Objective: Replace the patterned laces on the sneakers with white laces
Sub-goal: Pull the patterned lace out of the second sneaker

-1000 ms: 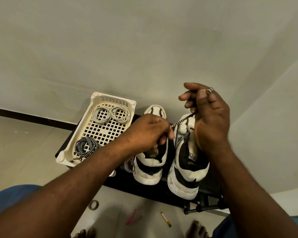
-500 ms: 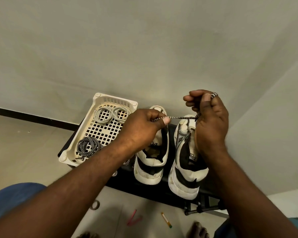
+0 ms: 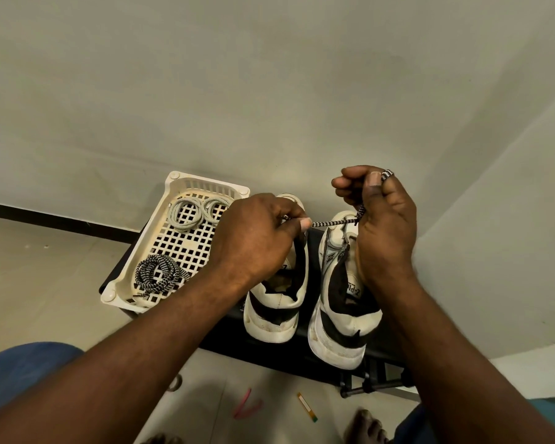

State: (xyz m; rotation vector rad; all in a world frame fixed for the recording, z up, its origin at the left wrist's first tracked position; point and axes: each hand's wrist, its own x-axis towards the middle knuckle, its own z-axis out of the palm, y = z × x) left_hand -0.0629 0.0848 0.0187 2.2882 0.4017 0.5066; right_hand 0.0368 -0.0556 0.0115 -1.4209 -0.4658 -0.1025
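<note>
Basket [image 3: 173, 187], tabletop left edge: white laces [image 3: 189, 211] coiled inside. Left hand [image 3: 257, 238] pinches patterned lace [image 3: 334, 223]; right hand [image 3: 378, 213] curls round its other end, above right sneaker [image 3: 343, 318]. Step, likely: winding the removed lace. Next: bin it, fetch white.

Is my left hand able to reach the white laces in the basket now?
Probably not yet: the left hand pinches the patterned lace stretched to the right hand. Once it lets go, likely yes; the white laces lie uncovered in the basket.
</note>
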